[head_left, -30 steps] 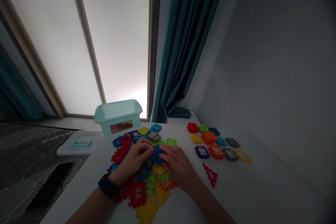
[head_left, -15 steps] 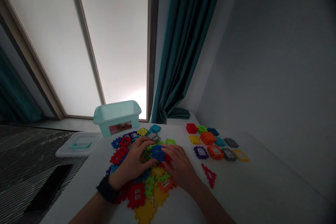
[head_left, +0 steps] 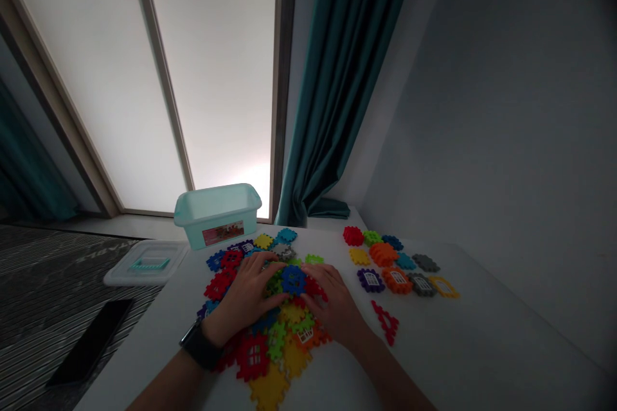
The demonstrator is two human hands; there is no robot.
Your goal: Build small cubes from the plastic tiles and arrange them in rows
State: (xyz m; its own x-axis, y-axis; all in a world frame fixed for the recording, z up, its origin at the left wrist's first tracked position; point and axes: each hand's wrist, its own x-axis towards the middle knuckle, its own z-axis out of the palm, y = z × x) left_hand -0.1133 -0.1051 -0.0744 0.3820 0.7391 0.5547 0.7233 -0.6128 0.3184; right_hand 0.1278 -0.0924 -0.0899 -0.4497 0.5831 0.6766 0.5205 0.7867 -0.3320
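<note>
A blue notched plastic building tile (head_left: 294, 280) sits between my two hands, above a heap of loose tiles. My left hand (head_left: 250, 289), with a black watch on its wrist, has its thumb and forefinger closed at the tile's left edge. At the right edge, the bent fingers and thumb of my right hand (head_left: 332, 302) close on the same tile. Beneath and around the hands lie red tiles (head_left: 253, 356), yellow tiles (head_left: 270, 385), green tiles (head_left: 276, 339) and an orange window tile (head_left: 308, 336). My hands hide part of the heap.
A pale green bin (head_left: 219, 212) stands at the table's far left, beside a clear lid (head_left: 144, 263). A black phone (head_left: 91, 341) lies at the left. Right of the heap are several sorted tiles, among them an orange stack (head_left: 384, 254), and a red triangle (head_left: 385, 321).
The view has shifted slightly. The blue tile has turned a little and shows more of its face between my hands, and more red shows beside my right fingers.
</note>
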